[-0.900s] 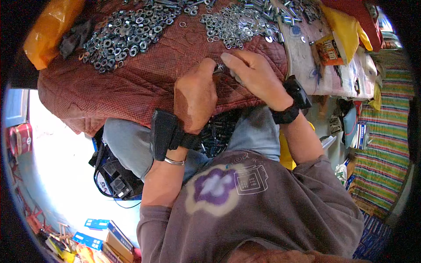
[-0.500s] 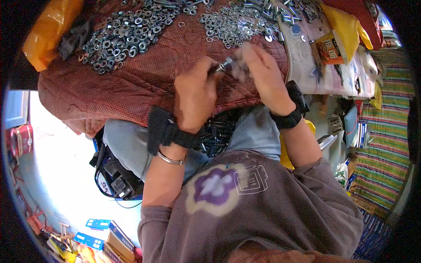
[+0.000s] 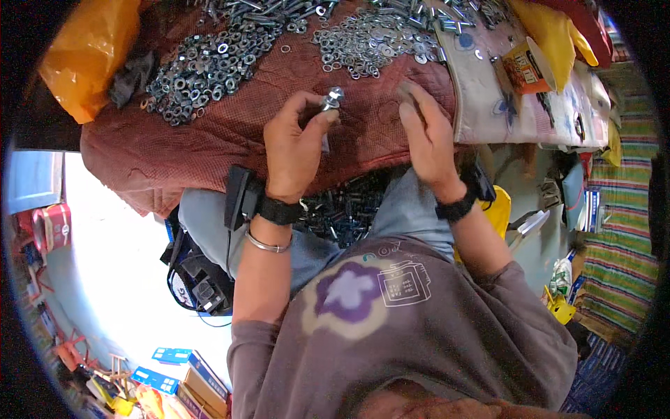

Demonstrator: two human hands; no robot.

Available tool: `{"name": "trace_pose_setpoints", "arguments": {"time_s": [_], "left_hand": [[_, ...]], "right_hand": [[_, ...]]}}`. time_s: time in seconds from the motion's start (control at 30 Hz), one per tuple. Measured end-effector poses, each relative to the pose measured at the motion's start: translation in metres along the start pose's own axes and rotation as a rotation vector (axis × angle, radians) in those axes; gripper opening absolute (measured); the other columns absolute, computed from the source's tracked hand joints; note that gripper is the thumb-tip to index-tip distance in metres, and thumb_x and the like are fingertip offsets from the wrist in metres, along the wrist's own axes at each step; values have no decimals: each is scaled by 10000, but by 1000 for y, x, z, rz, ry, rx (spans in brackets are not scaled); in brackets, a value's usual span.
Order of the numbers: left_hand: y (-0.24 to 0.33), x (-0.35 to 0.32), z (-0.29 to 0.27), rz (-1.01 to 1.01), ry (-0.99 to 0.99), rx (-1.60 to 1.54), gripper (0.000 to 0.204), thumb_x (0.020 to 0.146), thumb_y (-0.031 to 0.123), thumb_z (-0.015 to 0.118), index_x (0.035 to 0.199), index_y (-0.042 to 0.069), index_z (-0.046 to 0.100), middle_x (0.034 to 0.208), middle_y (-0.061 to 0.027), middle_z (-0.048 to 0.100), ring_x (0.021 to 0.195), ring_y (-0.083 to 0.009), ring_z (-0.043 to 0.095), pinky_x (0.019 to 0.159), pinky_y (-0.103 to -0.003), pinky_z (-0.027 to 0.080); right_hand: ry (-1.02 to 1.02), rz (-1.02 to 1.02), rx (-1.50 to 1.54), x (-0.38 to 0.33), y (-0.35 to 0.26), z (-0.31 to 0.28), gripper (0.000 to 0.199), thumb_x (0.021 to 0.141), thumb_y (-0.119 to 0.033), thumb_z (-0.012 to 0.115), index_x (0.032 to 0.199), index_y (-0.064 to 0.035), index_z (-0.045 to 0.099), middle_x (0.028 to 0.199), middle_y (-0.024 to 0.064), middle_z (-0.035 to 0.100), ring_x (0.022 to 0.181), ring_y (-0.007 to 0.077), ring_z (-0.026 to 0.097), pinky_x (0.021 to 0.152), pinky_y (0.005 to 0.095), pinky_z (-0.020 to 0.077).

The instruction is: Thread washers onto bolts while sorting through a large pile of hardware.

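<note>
My left hand (image 3: pixel 293 143) grips a shiny metal bolt (image 3: pixel 332 100) between thumb and fingers, its end pointing up with what looks like a nut or washer on it. My right hand (image 3: pixel 431 136) hovers to the right, apart from the bolt, its fingers stretched out and slightly blurred at the tips. Beyond the left hand lies a heap of metal nuts (image 3: pixel 209 73) on the reddish-brown quilted cloth (image 3: pixel 223 140). A pile of flat and ring washers (image 3: pixel 370 49) spreads beyond and between both hands. Several loose bolts (image 3: pixel 447 15) lie at the far right.
An orange paper cup (image 3: pixel 528 68) stands on a pale patterned cloth (image 3: pixel 481 115) at right, beside yellow material (image 3: pixel 548 35). An orange plastic bag (image 3: pixel 87 66) sits far left. Many dark bolts (image 3: pixel 335 216) lie between my knees. Blue-and-white boxes (image 3: pixel 174 373) are stacked on the floor lower left.
My hands were together around the bolt and have separated. The right hand has drawn away to the right, while the left keeps the bolt, now upright. The view has shifted slightly.
</note>
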State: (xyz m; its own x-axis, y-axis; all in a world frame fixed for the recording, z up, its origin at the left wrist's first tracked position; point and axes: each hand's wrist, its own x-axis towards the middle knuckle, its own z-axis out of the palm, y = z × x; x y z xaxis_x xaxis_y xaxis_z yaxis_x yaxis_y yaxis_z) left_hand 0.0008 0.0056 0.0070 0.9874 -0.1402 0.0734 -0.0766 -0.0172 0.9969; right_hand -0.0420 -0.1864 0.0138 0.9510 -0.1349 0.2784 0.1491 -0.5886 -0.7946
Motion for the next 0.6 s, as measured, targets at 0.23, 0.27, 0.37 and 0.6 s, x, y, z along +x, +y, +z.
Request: {"name": "trace_pose_setpoints", "arguments": {"time_s": [0.23, 0.27, 0.37, 0.6], "left_hand": [[-4, -18, -10, -26, -34, 109, 95, 813, 45, 580, 897, 1, 585, 753, -37, 635, 609, -52, 530, 515, -199, 415], [-5, -23, -10, -44, -45, 113, 95, 813, 45, 580, 897, 1, 585, 753, -37, 635, 609, -52, 530, 515, -199, 415], [5, -43, -7, -95, -150, 175, 87, 809, 36, 571, 887, -3, 576, 755, -36, 629, 644, -65, 540, 543, -219, 426], [-23, -94, -16, -106, -353, 566, 145, 790, 66, 579, 919, 0, 569, 756, -98, 612, 709, -153, 587, 647, -267, 454]], "right_hand": [[226, -438, -532, 41, 63, -16, 153, 827, -120, 531, 924, -7, 568, 917, 183, 565, 865, 367, 524, 748, 399, 445], [218, -419, -531, 45, 68, -17, 153, 827, -120, 531, 924, -7, 568, 917, 183, 565, 865, 367, 524, 748, 399, 445], [238, -438, -704, 48, 72, -18, 137, 832, -167, 528, 843, -38, 572, 830, 153, 573, 804, 358, 538, 678, 421, 452], [245, -341, -641, 59, 62, -14, 156, 814, -177, 521, 807, -24, 551, 824, 170, 574, 787, 364, 549, 663, 447, 453]]}}
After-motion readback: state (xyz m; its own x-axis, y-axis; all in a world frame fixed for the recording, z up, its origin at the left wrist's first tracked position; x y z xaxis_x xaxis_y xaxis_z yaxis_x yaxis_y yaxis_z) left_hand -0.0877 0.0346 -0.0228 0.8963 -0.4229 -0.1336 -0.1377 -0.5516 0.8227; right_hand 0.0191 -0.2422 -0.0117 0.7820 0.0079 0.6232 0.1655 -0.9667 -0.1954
